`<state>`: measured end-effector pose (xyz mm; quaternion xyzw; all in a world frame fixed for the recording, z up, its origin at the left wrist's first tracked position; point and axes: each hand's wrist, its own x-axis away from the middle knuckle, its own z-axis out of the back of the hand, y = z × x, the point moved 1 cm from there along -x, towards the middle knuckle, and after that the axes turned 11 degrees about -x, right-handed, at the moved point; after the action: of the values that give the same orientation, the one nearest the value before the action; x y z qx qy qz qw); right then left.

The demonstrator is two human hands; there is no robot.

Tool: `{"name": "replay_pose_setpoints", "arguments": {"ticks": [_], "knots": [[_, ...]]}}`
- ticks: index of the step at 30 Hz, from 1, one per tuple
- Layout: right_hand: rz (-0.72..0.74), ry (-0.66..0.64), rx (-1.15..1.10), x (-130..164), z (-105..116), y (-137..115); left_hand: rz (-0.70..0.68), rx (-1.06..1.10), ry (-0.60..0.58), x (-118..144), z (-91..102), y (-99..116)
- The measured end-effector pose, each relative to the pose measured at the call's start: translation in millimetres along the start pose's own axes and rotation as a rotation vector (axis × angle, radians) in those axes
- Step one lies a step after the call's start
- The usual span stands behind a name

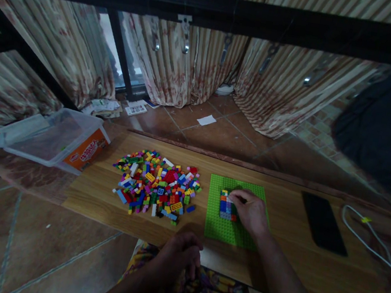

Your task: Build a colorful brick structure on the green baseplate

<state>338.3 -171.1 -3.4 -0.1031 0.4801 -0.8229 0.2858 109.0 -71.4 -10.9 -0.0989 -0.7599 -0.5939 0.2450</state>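
A green studded baseplate [212, 217] lies on the wooden table, bearing a small patch of building bricks [226, 209] in blue, orange, yellow, red and grey. Over the upper right of that patch is my right hand [250, 211], its thumb and forefinger pinched at a small pale building brick [232, 196]. The fingertips hide part of the bricks. My left hand [181, 253] hovers by the table's near edge, left of the baseplate, with the fingers curled in. Whatever is inside it, if anything, is hidden. Left of the baseplate spreads a heap of mixed loose building bricks [160, 185].
A clear plastic box [53, 137] with an orange label stands at the table's left end. On the right lie a black phone-like slab [324, 222] and a white cable [361, 242]. A dark metal bar [215, 15] crosses in front of striped curtains [192, 67].
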Motion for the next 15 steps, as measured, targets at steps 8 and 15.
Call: {"name": "replay_pose_setpoints", "arguments": {"ticks": [8, 15], "knots": [[0.097, 0.097, -0.011, 15, 0, -10, -0.034, 0.005, -0.014, -5, 1.0, -8], [0.321, -0.083, 0.097, 17, -41, -54, -0.002, -0.003, -0.006, -4, 0.3, -6]]}}
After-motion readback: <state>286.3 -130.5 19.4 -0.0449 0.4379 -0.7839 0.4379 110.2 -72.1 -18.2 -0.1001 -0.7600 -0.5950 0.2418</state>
